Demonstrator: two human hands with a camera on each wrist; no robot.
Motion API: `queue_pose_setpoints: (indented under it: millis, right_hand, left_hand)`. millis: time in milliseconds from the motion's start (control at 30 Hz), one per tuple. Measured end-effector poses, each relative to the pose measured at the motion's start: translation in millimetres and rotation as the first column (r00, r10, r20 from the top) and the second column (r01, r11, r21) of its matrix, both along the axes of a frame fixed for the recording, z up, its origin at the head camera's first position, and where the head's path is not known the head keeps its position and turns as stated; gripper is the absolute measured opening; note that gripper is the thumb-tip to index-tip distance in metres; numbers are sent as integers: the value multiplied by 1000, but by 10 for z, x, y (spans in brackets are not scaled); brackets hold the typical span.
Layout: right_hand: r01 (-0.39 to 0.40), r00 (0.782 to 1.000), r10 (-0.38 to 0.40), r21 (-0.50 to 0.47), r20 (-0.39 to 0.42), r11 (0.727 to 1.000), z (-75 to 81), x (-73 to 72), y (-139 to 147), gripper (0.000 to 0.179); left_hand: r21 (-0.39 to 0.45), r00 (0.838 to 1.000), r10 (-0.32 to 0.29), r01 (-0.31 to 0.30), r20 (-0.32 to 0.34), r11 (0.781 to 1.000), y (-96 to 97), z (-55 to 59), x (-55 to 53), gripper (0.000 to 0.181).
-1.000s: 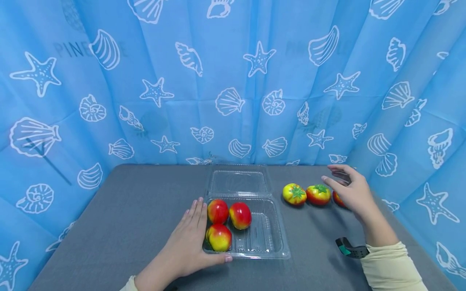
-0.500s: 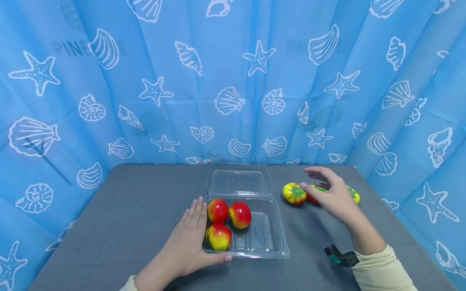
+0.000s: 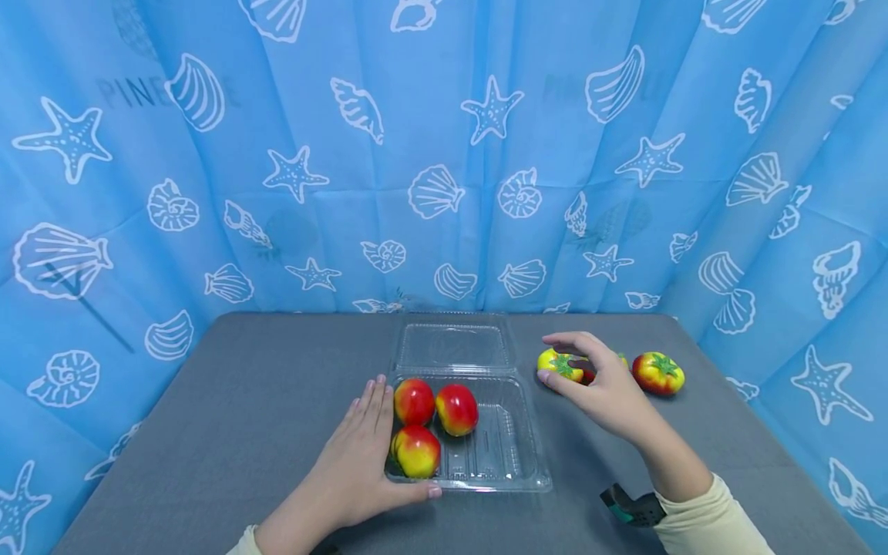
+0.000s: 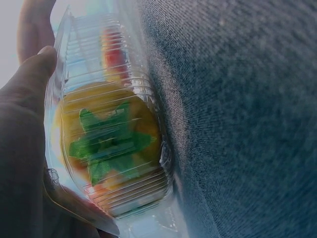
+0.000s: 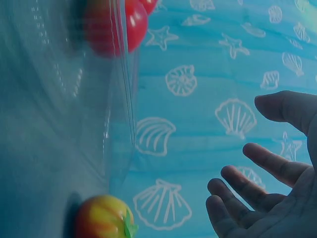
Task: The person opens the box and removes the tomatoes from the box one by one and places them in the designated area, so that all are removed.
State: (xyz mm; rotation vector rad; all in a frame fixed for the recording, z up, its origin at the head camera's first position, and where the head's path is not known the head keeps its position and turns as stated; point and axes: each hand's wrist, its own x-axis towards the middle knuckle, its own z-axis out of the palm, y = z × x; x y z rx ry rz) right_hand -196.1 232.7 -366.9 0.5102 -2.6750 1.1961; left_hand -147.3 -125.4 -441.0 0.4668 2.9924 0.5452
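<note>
- Fingers (image 3: 570, 338) of the right hand (image 3: 613, 391) are held apart in a loose curve, the thumb spread away from them; nothing is gripped.
- Between thumb and fingertips, at about 2 o'clock from the clear plastic clamshell box (image 3: 496, 459), the leftmost imitation tomato (image 3: 560, 367) is framed; contact cannot be confirmed.
- By its hard gloss it is judged to be hollow plastic: light, stiff, rather slippery and easily rolled. A grip is best taken across its bulging sides, at 3 and 9 o'clock, clear of the green calyx.
- The box is judged to be thin, springy and easily slid or dented; its 9 o'clock wall is flanked by the left hand (image 3: 357, 455), fingers straight, thumb laid along the 6 o'clock edge.
- Three red-and-yellow fruits (image 3: 456, 410) are grouped in the box toward 9 o'clock, with bare floor left toward 3 o'clock.
- The middle tomato (image 3: 588, 377) is mostly covered by the right hand; the right-hand tomato (image 3: 658, 374) is fully seen.
- The transparent lid (image 3: 454, 345), laid back at 12 o'clock, is hard to make out. The left wrist view is blurred by ribbed plastic; in the dim right wrist view, one tomato is cut off at the bottom edge.
</note>
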Motion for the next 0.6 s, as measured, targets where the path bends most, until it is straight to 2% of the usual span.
queue_pose_setpoints:
  millis: [600]
  right_hand:
    - [-128,992,128,-14,-1,992,-108,176,-376,45]
  left_hand:
    - [-5,1000,3,-3,-2,1000,5,-11,0,142]
